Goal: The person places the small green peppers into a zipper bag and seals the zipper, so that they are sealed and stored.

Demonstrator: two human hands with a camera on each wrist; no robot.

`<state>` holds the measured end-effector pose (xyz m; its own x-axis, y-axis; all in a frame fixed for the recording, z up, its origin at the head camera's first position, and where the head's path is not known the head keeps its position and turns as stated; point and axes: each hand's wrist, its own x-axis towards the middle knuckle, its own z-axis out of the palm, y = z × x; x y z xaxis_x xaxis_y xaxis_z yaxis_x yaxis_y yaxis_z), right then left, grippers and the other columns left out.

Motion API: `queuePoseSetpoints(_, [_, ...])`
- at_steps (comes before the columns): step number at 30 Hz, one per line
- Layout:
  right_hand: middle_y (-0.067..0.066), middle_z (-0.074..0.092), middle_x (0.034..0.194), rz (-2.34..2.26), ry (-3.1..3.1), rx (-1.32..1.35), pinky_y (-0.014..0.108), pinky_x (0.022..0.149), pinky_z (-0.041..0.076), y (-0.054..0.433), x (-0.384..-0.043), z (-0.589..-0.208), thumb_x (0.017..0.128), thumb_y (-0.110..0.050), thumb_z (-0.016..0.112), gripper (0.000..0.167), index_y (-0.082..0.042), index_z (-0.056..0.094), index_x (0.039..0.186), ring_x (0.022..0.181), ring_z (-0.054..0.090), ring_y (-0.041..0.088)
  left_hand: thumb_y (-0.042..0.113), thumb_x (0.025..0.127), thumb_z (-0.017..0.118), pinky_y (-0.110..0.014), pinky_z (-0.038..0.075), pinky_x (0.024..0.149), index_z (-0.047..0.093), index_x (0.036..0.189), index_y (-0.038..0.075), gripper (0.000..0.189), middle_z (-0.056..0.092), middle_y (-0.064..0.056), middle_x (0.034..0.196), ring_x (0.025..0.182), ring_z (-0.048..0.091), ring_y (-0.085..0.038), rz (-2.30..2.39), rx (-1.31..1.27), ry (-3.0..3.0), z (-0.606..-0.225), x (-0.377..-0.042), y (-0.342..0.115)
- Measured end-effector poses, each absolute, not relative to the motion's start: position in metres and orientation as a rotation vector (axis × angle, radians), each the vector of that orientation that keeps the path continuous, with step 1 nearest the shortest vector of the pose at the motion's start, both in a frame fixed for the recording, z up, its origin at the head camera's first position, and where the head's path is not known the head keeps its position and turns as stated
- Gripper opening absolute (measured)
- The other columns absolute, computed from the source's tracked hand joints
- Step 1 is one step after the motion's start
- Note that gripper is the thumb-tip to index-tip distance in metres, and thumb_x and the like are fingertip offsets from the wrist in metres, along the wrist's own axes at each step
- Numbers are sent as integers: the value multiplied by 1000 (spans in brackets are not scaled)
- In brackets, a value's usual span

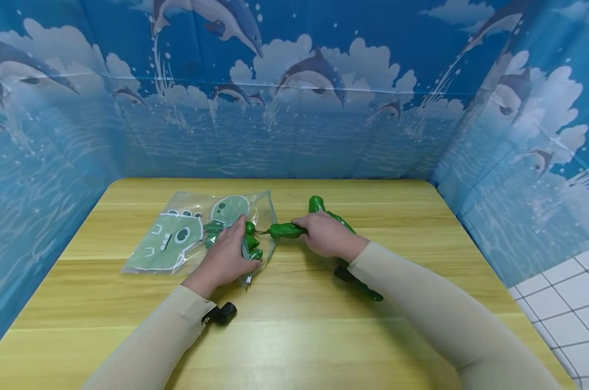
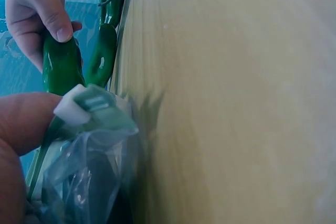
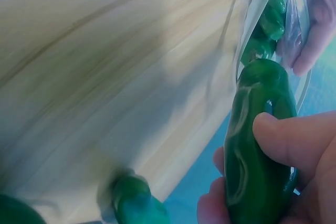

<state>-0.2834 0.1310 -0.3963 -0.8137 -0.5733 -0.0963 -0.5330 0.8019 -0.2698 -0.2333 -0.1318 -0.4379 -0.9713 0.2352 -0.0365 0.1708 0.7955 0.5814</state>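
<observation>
My right hand (image 1: pixel 325 234) grips a glossy green pepper (image 1: pixel 285 231), its thin stem pointing left at the mouth of a clear zip bag (image 1: pixel 150 244). The bag lies on its side and carries pale green cartoon prints. My left hand (image 1: pixel 226 257) holds the bag at its mouth, thumb on the near edge and fingers over the far side. Several green peppers (image 3: pixel 273 19) sit just inside the opening, partly hidden by that hand. In the left wrist view a white zip slider (image 2: pixel 73 107) shows close to the thumb.
More green peppers lie on the wooden table (image 1: pixel 284 346) under and beyond my right hand, one pepper (image 1: pixel 316 203) at the back and another pepper (image 1: pixel 369 292) near the forearm. A dolphin-print curtain (image 1: pixel 294 135) surrounds the table's back and sides. White tiles (image 1: pixel 567 303) show at right.
</observation>
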Motion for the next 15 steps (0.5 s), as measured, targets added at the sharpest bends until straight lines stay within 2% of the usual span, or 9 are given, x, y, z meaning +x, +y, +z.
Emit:
queuePoseSetpoints(7, [12,66,146,-322,2807,-872,49,118,45,121,-285,-398,107,-16,62,50,-7,53,155,131,65,28,38,86,87,-56,8,134,2,170,8,124,9,-11,179,164,16,-37,919,337,2879,-438,-234,-131])
queuePoseSetpoints(15, [11,68,143,-318,2827,-896,48,118,45,114,-286,-398,107,-16,61,48,-7,55,154,127,67,27,37,86,87,-54,8,134,3,170,7,123,10,-11,178,164,17,-36,925,345,2882,-439,-234,-131])
